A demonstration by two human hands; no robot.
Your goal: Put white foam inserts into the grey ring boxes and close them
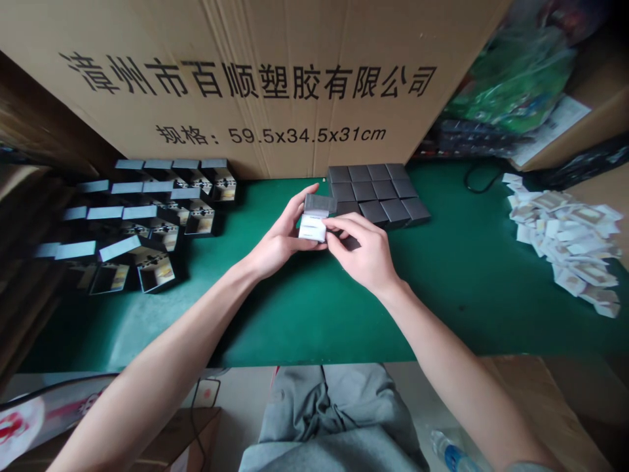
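Above the middle of the table, my left hand (276, 245) is closed around a small dark box (318, 204) with its lid raised. A white insert (311, 229) fills the box's opening. My right hand (367, 253) is closed at the insert's right edge, thumb and fingertips pressed against it; the exact grip is partly hidden. Several closed dark boxes (386, 190) lie packed in rows just behind my right hand. To the left stand rows of open-lidded dark boxes (156, 270), with pale linings and small gold-coloured parts inside.
A loose heap of white inserts (570, 236) covers the right end of the green table (314, 314). A large printed cardboard carton (275, 39) walls off the back. Stacked cardboard (24, 262) borders the left side. Green plastic bags (515, 85) sit at the back right.
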